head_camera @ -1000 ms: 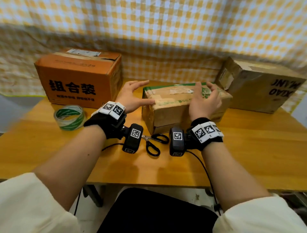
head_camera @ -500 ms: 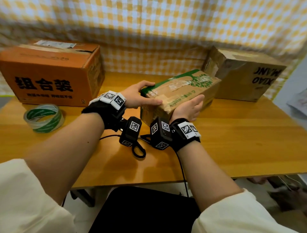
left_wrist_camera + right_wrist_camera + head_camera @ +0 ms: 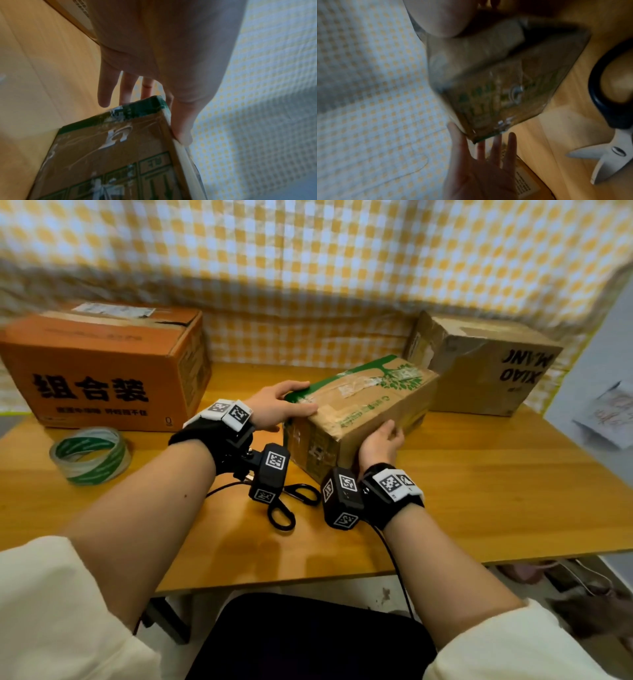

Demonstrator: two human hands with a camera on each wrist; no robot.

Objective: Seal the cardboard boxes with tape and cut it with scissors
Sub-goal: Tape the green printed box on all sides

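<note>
My left hand [image 3: 274, 407] grips the near-left end of the small green-printed box [image 3: 363, 405] at frame centre, thumb lying on its top, fingers [image 3: 126, 88] down the far side. My right hand [image 3: 380, 445] cups the near long side from below, thumb up against the cardboard, fingers hidden under it. The box is tilted, its near end lifted; whether the far end touches the desk [image 3: 496, 491] I cannot tell. Its long axis runs from lower left to upper right of the frame, green tree print pointing toward the brown box [image 3: 486, 371] at upper right. Old clear tape strips cross its top.

Scissors [image 3: 291, 505] lie flat on the desk just below the box, between my wrists, black handles toward me, blades [image 3: 606, 162] parted in the right wrist view. The tape roll [image 3: 90, 455], green and clear, sits at left of frame, lying flat, well apart from the box. The orange box [image 3: 102, 368] stands at upper left, behind the roll. Checkered cloth [image 3: 308, 268] hangs behind.
</note>
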